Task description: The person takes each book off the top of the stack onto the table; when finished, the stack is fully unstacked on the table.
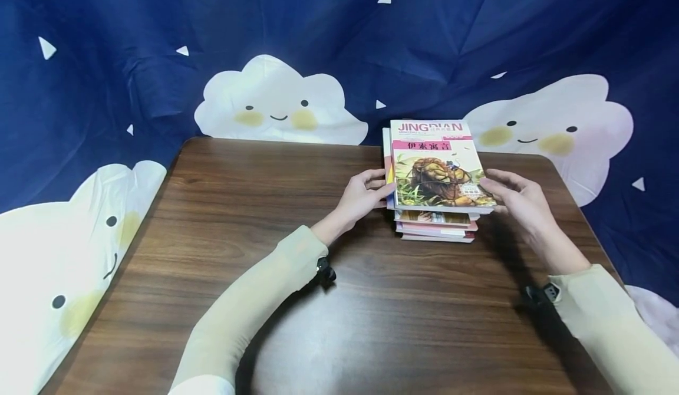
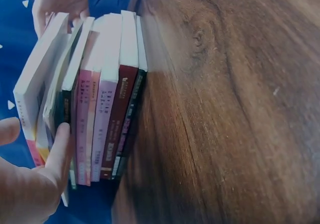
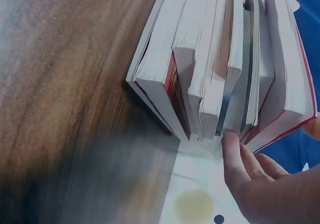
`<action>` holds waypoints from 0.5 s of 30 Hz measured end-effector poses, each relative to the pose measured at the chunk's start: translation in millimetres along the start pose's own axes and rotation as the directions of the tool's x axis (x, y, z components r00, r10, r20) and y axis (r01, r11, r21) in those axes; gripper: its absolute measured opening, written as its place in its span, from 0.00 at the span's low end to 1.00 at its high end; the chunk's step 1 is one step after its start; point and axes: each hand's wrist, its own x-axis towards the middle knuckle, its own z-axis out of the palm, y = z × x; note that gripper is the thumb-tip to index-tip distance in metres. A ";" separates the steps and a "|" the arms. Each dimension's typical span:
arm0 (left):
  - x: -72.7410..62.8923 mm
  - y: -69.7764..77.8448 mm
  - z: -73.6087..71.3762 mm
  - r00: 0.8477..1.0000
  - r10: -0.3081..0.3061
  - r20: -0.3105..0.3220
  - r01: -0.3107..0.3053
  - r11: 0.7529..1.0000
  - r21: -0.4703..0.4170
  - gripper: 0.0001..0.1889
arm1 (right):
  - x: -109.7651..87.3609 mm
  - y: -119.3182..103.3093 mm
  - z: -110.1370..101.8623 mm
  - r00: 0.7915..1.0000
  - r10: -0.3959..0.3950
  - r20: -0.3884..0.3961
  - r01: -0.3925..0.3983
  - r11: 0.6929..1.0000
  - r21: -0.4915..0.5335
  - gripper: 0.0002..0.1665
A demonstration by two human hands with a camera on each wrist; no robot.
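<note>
A stack of paperback books (image 1: 435, 233) stands toward the far right of the table. On top lies a book with a lion on its cover (image 1: 437, 177), jutting out past the lower ones. My left hand (image 1: 361, 197) holds the upper books at their left side, thumb by the top cover and fingers against the spines (image 2: 66, 107). From the right, my right hand (image 1: 522, 200) grips the same upper books, its thumb at the top cover's edge and its fingers lower on the page edges (image 3: 210, 109). Narrow gaps show between the upper books in both wrist views.
The brown wooden table (image 1: 212, 277) has rounded far corners. Behind it hangs a dark blue cloth (image 1: 318, 17) printed with smiling white clouds (image 1: 281, 103) and small white triangles. A small black device (image 1: 325, 271) is strapped at each wrist.
</note>
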 end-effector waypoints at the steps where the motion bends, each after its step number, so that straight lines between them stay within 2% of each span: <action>1: 0.8 -0.2 0.4 1.000 0.002 -0.002 -0.002 1.000 -0.006 0.27 | 1.8 0.4 -0.1 1.000 -0.004 -0.002 0.004 1.000 0.006 0.45; 3: 1.8 -0.6 1.3 1.000 0.005 -0.010 -0.005 1.000 -0.018 0.24 | 5.1 1.8 -0.6 1.000 -0.013 -0.006 0.013 1.000 -0.009 0.39; 6: 3.4 -1.7 2.0 1.000 0.002 -0.018 -0.002 1.000 -0.028 0.23 | 9.0 4.1 -1.9 1.000 -0.020 -0.008 0.020 0.999 -0.050 0.22; 8: 4.0 -2.5 1.7 1.000 -0.001 -0.016 0.000 1.000 -0.030 0.22 | 11.2 4.8 -3.4 1.000 -0.008 0.011 0.008 0.999 -0.041 0.13; 12: 4.5 -3.9 -0.6 1.000 -0.001 -0.013 0.000 0.999 -0.042 0.22 | 14.0 4.4 -9.5 0.995 0.022 0.096 -0.030 0.997 0.075 0.08; 15: 4.7 -4.7 -2.4 1.000 0.002 -0.006 -0.002 0.998 -0.060 0.22 | 15.0 4.3 -17.2 0.984 0.039 0.176 -0.069 0.984 0.163 0.10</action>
